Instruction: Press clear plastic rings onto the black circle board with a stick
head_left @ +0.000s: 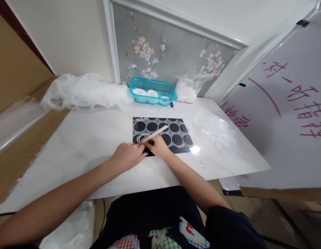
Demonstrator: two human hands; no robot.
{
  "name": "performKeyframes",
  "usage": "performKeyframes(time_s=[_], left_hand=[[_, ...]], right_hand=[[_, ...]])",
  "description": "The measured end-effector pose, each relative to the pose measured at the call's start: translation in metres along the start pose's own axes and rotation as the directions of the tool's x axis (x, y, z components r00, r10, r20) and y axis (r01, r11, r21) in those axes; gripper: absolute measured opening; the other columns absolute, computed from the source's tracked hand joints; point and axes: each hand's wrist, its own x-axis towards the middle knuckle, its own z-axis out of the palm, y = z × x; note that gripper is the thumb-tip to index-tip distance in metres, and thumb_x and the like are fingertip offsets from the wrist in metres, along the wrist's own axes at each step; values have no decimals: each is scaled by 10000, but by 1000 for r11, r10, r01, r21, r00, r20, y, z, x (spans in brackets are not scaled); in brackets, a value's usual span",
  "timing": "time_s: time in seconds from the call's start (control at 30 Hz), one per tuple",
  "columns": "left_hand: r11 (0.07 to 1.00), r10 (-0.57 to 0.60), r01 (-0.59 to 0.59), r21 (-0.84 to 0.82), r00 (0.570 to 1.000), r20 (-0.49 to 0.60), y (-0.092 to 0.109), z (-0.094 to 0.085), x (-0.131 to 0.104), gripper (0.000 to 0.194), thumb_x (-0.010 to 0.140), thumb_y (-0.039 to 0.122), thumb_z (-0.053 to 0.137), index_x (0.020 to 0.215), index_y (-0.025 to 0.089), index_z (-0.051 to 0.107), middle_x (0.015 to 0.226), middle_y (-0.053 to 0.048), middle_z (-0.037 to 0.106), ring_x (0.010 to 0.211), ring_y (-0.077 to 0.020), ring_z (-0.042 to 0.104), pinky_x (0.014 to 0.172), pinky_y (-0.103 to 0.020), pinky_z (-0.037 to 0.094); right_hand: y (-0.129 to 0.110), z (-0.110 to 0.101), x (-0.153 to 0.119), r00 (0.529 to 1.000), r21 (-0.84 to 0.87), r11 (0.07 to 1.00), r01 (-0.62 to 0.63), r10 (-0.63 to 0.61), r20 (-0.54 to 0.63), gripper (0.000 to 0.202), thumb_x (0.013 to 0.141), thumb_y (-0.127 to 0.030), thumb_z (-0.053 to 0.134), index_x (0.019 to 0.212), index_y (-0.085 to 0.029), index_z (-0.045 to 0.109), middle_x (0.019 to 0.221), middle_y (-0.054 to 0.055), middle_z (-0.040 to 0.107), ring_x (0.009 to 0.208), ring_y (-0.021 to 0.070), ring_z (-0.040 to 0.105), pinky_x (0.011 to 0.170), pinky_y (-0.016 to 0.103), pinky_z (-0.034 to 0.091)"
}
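A black sheet (177, 139) printed with rows of circles outlined in white lies on the white table. Over its lower left part, my left hand (129, 155) and my right hand (157, 146) meet, their fingertips pinched close together. A thin white strip (157, 132) slants up to the right from between the fingers of my right hand. What my left fingertips hold, if anything, is hidden. Some clear ring-like outlines show beside the fingertips at the sheet's left side.
A blue plastic basket (152, 84) with white round pieces stands at the back of the table (79, 148). Left of it is a pile of clear perforated film (85, 91); right of it, a clear bag (186, 89). Transparent scraps (217, 133) lie right. A whiteboard (279, 138) stands beyond.
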Motion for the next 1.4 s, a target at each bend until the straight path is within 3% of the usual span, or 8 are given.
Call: performKeyframes(time_s=[0.67,1.07,1.4], left_hand=[[994,-19,24,-107,999,42,-6,-10,3,353,970,412,499,1133,144,661,874,-121,738,821,-320,714,679,-370,477],[994,-36,45,-99,995,91,-10,-14,4,376,962,455,495,1086,158,689,831,-111,735,811,-306,711,688,-358,473],[973,-75,96,-208,991,107,-17,-15,5,392,895,521,539,1038,211,729,875,-103,738,845,-305,693,732,-363,479]], right_hand=[[0,1,0,1000,-51,999,11,-11,-8,198,815,-76,643,880,-210,773,872,14,768,782,159,683,773,266,507],[6,3,1,992,-111,986,125,-128,-14,206,833,-73,612,888,-206,760,899,26,769,832,188,711,821,301,534],[2,7,1,990,-231,965,125,-135,-30,196,857,-84,589,880,-194,750,985,51,771,922,217,697,874,337,516]])
